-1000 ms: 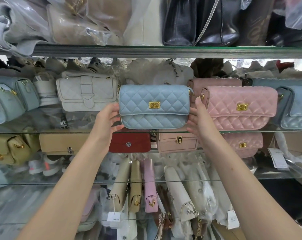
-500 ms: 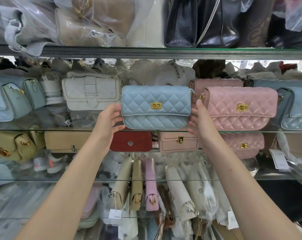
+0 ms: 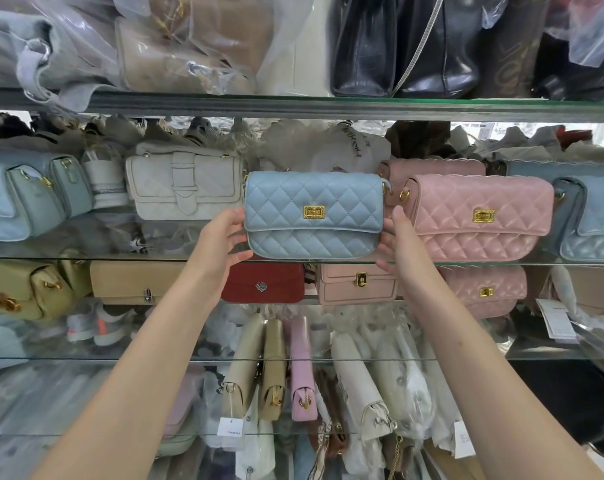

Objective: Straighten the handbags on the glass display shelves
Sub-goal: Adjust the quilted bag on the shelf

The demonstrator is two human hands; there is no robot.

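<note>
1. Very little has moved over the last second. The pale blue quilted handbag with the gold clasp sits in the same slot on the middle glass shelf. It is between the white strap-front handbag and the pink quilted handbag.
2. Only the view has drifted a touch; the bag's gaps to its neighbours look unchanged. That suggests the squaring-up of this one is about finished. It faces straight out, flap level, with its base along the shelf's front edge.
3. It is just beside the white bag on one side. On the other, its end overlaps the front of the pink one's corner, and whether they touch I cannot tell.
4. The left hand stays clamped on the bag's left end. The thumb is up against the flap's edge and the fingers are curled in under the lower corner.
5. The right hand mirrors it on the right end. One finger stands up along the side and the others are tucked in toward the bottom corner. How far they wrap behind is hidden.
6. The hands are well apart, with the whole bag between them, and neither has let go.
7. In my judgement a release comes next, then on to another bag. The dark red handbag on the shelf below sits directly underneath.
</note>
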